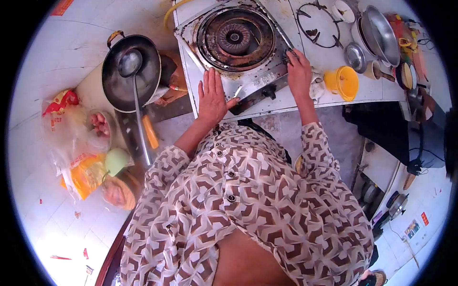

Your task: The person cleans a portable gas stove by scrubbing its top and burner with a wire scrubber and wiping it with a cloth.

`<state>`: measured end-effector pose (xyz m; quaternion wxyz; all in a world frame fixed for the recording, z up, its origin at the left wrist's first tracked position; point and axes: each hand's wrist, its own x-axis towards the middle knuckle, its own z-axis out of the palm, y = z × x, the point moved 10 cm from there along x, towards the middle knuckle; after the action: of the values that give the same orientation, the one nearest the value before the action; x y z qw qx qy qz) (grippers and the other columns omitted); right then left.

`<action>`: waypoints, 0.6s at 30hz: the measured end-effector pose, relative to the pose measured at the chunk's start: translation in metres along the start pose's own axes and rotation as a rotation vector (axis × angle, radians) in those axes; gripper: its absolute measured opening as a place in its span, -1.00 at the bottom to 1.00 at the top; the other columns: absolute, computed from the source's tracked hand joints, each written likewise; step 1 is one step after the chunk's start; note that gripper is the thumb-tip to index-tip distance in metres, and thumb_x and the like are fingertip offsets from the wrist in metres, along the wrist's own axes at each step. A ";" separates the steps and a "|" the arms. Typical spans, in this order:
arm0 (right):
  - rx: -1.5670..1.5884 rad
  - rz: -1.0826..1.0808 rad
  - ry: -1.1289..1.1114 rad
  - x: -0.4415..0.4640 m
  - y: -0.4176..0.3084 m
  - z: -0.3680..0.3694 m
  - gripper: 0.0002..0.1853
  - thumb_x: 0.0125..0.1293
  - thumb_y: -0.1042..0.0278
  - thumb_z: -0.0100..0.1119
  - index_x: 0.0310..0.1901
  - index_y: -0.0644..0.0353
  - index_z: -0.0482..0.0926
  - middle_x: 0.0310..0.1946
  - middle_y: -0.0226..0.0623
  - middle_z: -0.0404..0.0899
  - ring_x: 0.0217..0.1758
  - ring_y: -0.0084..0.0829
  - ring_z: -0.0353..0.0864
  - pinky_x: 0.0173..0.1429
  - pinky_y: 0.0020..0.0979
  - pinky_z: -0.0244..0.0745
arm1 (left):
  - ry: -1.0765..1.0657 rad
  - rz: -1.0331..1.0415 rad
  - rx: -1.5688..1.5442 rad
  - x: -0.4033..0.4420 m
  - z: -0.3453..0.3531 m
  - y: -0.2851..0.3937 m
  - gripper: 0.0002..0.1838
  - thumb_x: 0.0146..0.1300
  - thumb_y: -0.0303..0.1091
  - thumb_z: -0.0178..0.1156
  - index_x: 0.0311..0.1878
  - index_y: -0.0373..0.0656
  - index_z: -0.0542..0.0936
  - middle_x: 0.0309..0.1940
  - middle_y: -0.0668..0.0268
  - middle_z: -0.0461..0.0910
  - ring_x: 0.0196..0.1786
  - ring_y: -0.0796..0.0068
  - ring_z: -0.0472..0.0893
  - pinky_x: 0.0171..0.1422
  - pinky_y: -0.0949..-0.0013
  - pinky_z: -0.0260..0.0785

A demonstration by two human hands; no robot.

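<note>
A dirty, rust-stained gas stove (257, 76) with a round burner (234, 38) lies in front of me. My left hand (212, 97) rests flat on the stove's front left corner, fingers spread and nothing in it. At the stove's right edge my right hand (298, 74) is closed around a dark scrubber (289, 56), mostly covered by the fingers. A black knob (269, 91) sits on the stove's front between my hands. The round pan support (318, 25) lies off the stove, on the white counter to the right.
On the left are a wok (131, 88) with a ladle (130, 64) in it, plastic bags (67, 138) and a green round item (117, 161). To the right stand a yellow container (341, 83), a small metal bowl (355, 56) and a large metal basin (380, 35).
</note>
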<state>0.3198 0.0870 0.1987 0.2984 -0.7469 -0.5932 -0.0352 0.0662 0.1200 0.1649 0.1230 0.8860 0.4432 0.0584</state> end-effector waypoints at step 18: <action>0.319 -0.290 -0.227 -0.042 -0.169 0.054 -0.71 0.14 0.50 0.15 -0.07 0.18 0.64 0.00 -0.19 0.54 0.13 -0.10 0.51 0.18 -0.13 0.43 | 0.059 -0.010 -0.058 -0.011 0.000 -0.060 -0.06 0.34 0.10 0.12 0.50 -0.40 0.00 0.54 -0.08 -0.07 0.59 -0.12 -0.07 0.54 -0.07 -0.06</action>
<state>0.1379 0.0973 0.2056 0.3359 -0.5965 -0.7220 0.1005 0.0129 0.1457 0.1486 0.1357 0.8779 0.4489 0.0967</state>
